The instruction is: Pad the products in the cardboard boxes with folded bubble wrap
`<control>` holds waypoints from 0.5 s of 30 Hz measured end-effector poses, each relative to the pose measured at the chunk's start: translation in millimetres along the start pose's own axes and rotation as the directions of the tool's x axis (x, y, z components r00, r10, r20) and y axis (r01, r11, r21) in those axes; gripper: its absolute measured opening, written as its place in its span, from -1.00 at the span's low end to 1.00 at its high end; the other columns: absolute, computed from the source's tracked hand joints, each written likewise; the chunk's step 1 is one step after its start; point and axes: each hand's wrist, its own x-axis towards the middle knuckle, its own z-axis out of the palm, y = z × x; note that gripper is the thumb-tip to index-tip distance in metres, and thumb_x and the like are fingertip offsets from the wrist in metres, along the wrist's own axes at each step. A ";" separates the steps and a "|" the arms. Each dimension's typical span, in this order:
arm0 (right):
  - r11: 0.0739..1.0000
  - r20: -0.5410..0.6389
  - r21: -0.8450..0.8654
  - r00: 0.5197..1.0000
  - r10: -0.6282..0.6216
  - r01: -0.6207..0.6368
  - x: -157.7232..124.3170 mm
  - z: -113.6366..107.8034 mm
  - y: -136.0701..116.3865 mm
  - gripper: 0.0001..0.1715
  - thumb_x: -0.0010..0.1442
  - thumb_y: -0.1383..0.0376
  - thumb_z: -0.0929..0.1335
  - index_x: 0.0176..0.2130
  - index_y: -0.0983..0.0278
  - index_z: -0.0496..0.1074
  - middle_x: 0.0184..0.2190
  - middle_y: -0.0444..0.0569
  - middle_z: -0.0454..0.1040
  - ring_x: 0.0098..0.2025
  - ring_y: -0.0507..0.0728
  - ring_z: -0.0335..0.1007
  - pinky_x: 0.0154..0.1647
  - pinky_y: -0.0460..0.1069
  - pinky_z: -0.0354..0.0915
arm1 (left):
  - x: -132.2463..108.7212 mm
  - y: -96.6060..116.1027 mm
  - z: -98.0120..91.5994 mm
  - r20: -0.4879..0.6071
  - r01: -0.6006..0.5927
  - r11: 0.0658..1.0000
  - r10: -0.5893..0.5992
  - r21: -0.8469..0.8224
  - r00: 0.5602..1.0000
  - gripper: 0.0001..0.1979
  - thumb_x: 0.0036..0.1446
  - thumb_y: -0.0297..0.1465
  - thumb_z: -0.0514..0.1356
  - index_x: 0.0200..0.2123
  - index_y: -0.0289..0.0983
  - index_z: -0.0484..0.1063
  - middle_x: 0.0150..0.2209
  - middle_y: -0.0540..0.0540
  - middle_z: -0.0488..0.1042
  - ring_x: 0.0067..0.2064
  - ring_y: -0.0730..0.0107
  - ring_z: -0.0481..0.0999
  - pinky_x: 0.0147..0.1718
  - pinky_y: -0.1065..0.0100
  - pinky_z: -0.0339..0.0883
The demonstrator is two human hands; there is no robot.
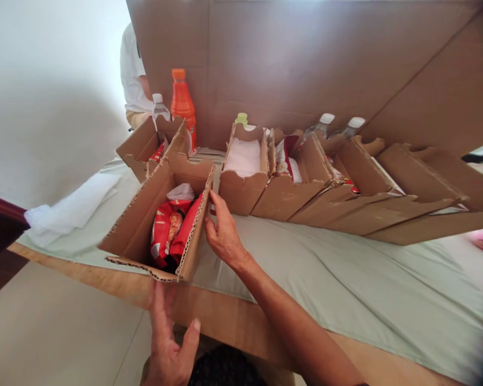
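Note:
An open-topped cardboard box point(134, 228) sits at the near left edge of the table, with red snack packets point(167, 228) and a clear plastic piece inside. My right hand point(225, 233) rests against the box's right side, fingers apart. Below the near end of the box is my left hand point(171, 338), palm up with fingers spread; its fingertips reach the bottom of the box's front, and whether they touch it is unclear. A smaller cardboard box point(139, 145) holding a red packet stands just behind.
Several cardboard boxes point(243, 195) line the right side, holding white tissue and packets. An orange bottle point(183, 104) and clear bottles stand behind. White sheeting point(74, 209) lies left. A cardboard panel point(285, 64) rises at the back; a person in white point(132, 75) is beyond.

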 end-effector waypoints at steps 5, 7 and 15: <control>1.000 -0.078 0.000 0.996 0.031 -0.032 -9.2 6.3 2.1 -0.32 0.28 0.40 0.26 0.35 0.18 0.25 0.34 0.12 0.32 0.39 0.22 0.24 0.40 0.26 0.25 | 11.2 -5.3 -2.3 0.001 -0.130 0.990 0.130 0.059 0.992 -0.10 0.29 -0.32 0.30 0.54 -0.07 -0.13 0.56 -0.21 -0.09 0.55 -0.09 -0.03 0.50 -0.14 -0.14; 0.995 -0.083 -0.017 0.992 0.100 -0.101 -18.9 9.7 13.1 -0.38 0.29 0.37 0.26 0.31 0.20 0.30 0.35 0.14 0.31 0.40 0.24 0.23 0.38 0.26 0.26 | 17.9 -6.5 -1.5 0.019 -0.170 0.981 0.169 0.094 0.985 -0.11 0.29 -0.35 0.28 0.53 -0.05 -0.11 0.55 -0.21 -0.06 0.54 -0.10 -0.01 0.49 -0.18 -0.12; 0.977 -0.021 -0.065 0.979 0.202 -0.203 -39.5 16.1 45.0 -0.36 0.20 0.38 0.27 0.25 0.23 0.39 0.16 0.13 0.51 0.17 0.25 0.45 0.26 0.23 0.35 | 44.0 -6.0 -4.9 0.061 -0.305 0.927 0.299 0.219 0.952 -0.19 0.25 -0.38 0.28 0.49 -0.04 0.04 0.50 -0.23 0.08 0.50 -0.11 0.11 0.45 -0.20 0.01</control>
